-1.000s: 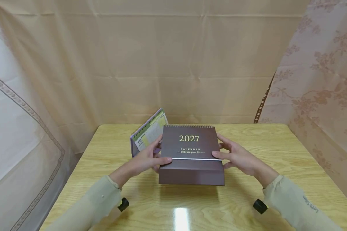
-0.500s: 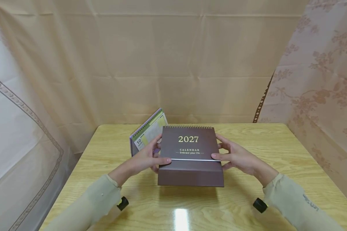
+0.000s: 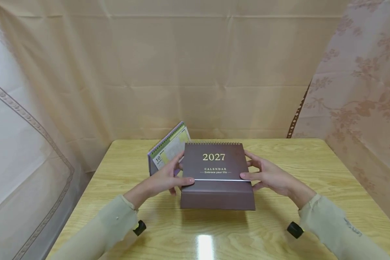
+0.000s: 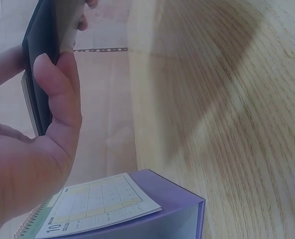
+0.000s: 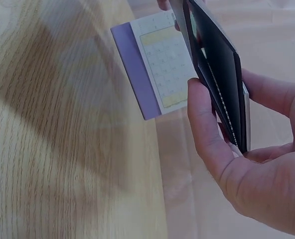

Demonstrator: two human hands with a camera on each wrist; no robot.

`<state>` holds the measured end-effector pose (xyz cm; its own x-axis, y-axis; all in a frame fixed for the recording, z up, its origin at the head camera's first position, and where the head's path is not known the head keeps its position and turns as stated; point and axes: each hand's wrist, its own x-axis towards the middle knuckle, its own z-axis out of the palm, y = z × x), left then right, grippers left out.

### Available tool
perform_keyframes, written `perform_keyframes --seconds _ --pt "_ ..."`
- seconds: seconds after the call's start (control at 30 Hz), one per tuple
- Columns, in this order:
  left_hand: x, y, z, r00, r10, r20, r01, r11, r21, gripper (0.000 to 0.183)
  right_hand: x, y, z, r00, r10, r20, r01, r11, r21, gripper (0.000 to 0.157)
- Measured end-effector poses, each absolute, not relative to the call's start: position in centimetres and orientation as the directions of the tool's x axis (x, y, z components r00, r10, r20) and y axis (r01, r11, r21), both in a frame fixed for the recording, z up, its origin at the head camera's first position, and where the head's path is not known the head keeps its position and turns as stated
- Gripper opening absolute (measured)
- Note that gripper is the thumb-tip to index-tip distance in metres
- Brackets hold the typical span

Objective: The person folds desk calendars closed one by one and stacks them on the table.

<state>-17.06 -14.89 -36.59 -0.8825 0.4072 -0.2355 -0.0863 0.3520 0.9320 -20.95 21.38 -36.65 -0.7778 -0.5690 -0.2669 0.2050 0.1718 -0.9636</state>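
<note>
A dark brown desk calendar (image 3: 214, 162) marked 2027, with a spiral along its top edge, is held over the table between both hands. My left hand (image 3: 164, 178) grips its left side, thumb on the front cover and fingers behind. On the opposite side my right hand (image 3: 269, 177) pinches the edge in the same way. Seen edge-on in the right wrist view, the calendar (image 5: 215, 69) shows a narrow gap between its dark boards. Its shadow falls on the wood below. Behind my left hand stands a second, purple desk calendar (image 3: 170, 146), its page showing 10.
The light wood table (image 3: 312, 162) has its far edge against a beige curtain (image 3: 201, 72). Patterned cloth (image 3: 370, 90) hangs at the right and white cloth (image 3: 19, 126) at the left. Small black devices (image 3: 294, 230) sit under both wrists.
The whole head view has shifted slightly. Both hands keep hold of the brown calendar in almost the same place, and a lower left finger has spread a little away from it.
</note>
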Motion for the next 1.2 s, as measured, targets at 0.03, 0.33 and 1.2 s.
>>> perform_keyframes --seconds 0.03,0.33,1.2 --pt "-17.1 -14.9 -36.6 -0.88 0.41 -0.239 -0.089 0.352 0.932 0.113 -21.0 21.5 -36.7 -0.777 -0.569 -0.269 0.208 0.173 -0.963 0.099" --pt "-16.9 -14.6 -36.6 -0.87 0.423 -0.254 -0.096 0.36 0.928 0.112 -21.0 21.8 -36.9 -0.779 -0.563 -0.276 0.193 0.204 -0.96 0.103" --pt "-16.6 -14.5 -37.7 -0.869 0.437 -0.233 -0.08 0.339 0.937 0.114 -21.2 21.7 -38.2 -0.769 -0.575 -0.279 0.181 0.222 -0.958 0.107"
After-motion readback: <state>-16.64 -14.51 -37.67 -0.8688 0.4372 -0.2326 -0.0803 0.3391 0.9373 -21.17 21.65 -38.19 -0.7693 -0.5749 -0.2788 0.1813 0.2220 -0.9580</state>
